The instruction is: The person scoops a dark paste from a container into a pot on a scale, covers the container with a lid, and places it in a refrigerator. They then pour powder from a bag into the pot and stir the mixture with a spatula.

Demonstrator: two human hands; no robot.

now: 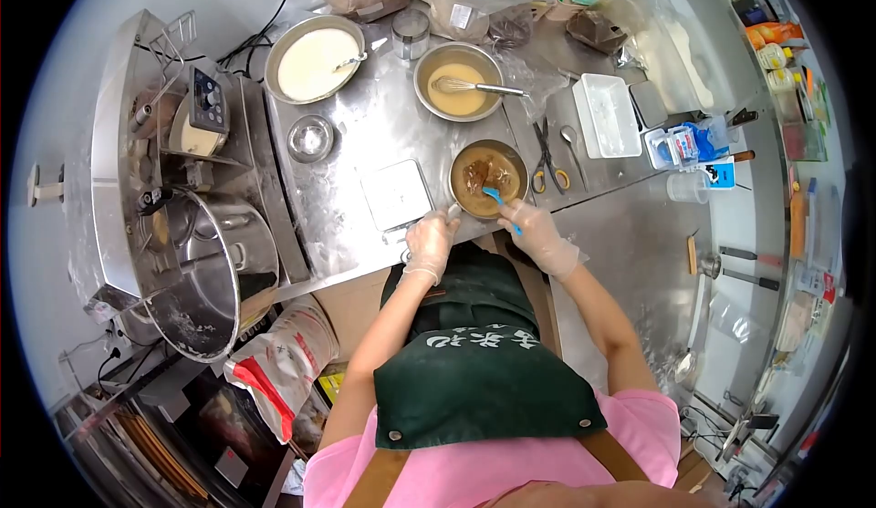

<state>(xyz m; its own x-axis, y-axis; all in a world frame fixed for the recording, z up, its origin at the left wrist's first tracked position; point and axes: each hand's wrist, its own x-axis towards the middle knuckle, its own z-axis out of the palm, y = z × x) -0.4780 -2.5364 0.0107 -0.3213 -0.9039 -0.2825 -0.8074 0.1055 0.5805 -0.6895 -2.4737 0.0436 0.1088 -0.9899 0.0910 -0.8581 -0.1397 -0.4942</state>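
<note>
My left hand (pixel 431 242), in a clear glove, is closed around the handle of a small metal saucepan (pixel 523 205) at the table's front edge. The pan holds brown liquid (pixel 500 166) with a darker brown clump (pixel 476 175) in it. My gloved right hand (pixel 540 239) grips a blue spatula (pixel 493 194), its blade tilted down into the pan. Just left of the pan lies a white, flat kitchen scale (pixel 396 195). Behind it stands a metal bowl (pixel 421 91) of pale yellow liquid, with a whisk (pixel 474 87) resting across it.
A large bowl (pixel 271 70) of cream-coloured mixture and a small metal bowl (pixel 311 138) stand at the back left. Scissors (pixel 548 157), a spoon (pixel 573 148) and a white tray (pixel 610 116) lie to the right. A mixer bowl (pixel 214 275) is at far left.
</note>
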